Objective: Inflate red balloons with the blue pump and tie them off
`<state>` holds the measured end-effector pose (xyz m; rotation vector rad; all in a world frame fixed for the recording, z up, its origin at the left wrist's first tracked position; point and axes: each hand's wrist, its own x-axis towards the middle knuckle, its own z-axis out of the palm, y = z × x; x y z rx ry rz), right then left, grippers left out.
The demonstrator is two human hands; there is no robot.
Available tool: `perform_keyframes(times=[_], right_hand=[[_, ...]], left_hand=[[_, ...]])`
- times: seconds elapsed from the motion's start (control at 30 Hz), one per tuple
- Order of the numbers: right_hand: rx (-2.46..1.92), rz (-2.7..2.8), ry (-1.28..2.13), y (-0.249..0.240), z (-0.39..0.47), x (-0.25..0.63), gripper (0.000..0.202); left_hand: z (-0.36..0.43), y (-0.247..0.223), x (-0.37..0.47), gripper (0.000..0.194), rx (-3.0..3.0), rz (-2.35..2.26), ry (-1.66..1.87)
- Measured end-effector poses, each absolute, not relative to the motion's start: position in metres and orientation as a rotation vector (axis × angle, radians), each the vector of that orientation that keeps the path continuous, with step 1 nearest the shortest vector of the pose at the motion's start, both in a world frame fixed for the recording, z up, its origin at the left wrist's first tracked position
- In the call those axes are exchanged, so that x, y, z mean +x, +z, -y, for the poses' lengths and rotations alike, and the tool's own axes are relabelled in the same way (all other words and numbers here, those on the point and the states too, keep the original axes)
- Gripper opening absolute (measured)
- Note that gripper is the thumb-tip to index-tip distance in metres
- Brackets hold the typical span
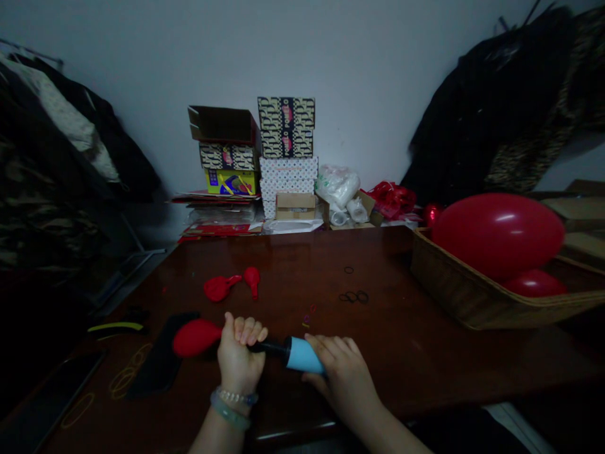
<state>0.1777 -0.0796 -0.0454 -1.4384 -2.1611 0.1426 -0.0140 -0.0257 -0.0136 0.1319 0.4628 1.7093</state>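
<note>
A small red balloon (196, 338), slightly filled, points left from my left hand (242, 353), whose fingers are wrapped round its neck and the black nozzle of a pump. The pump (303, 355) has a light blue barrel and lies level above the near part of the table. My right hand (343, 372) grips the right end of that blue barrel. Beyond my left hand, two flat red balloons (220, 288) rest on the brown table (392, 353).
A wicker basket (454, 295) holding large red balloons (498, 234) stands at the right. Black rings (350, 297) lie mid-table. Yellow bands (123, 380), a dark pad (158, 366) and a phone-like slab (51, 397) are at the left. Stacked boxes (287, 129) stand behind.
</note>
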Motion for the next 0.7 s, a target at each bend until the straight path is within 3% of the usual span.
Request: perform_keyframes(times=[0.7], right_hand=[[-1.462, 2.115, -0.098, -0.050, 0.077, 0.183, 0.066]], left_hand=[[0.021, -0.015, -0.029, 0.044, 0.075, -0.436, 1.743]])
